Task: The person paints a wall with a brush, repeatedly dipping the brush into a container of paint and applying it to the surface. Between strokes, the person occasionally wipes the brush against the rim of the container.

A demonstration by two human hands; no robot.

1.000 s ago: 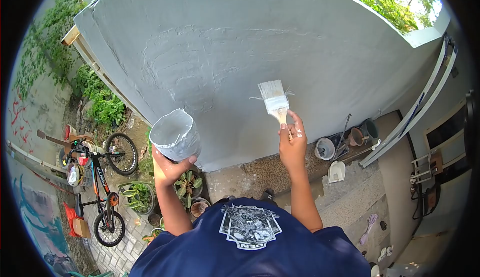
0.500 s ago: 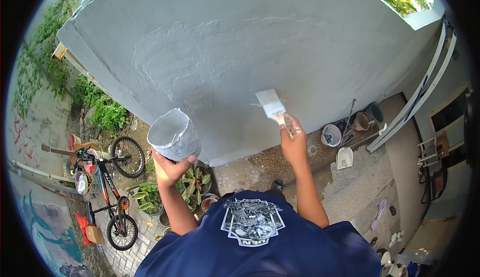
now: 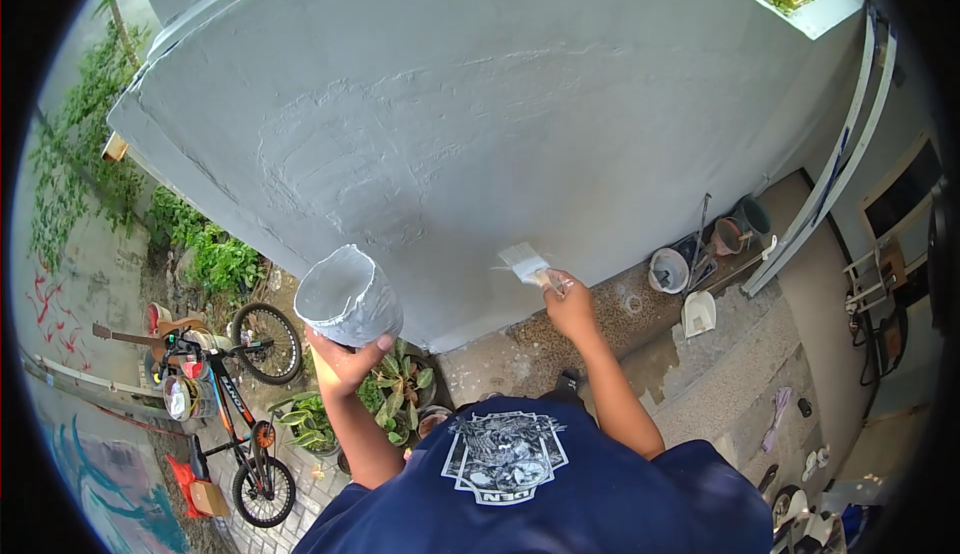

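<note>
Before the gray wall (image 3: 520, 134), a container (image 3: 348, 302) and a brush (image 3: 522, 262) were held.
The left hand (image 3: 350, 359) gripped the container before the wall's lower left; the right hand (image 3: 568, 304) clasped the brush's handle, bristles toward the wall, contact unclear. A white bucket (image 3: 668, 270) stood near the wall's foot.

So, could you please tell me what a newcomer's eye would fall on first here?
Probably the broad grey wall filling the upper middle. In front of it, the left hand holds a grey-smeared container and the right hand a flat brush. A black-and-orange bicycle stands at the lower left.
</note>
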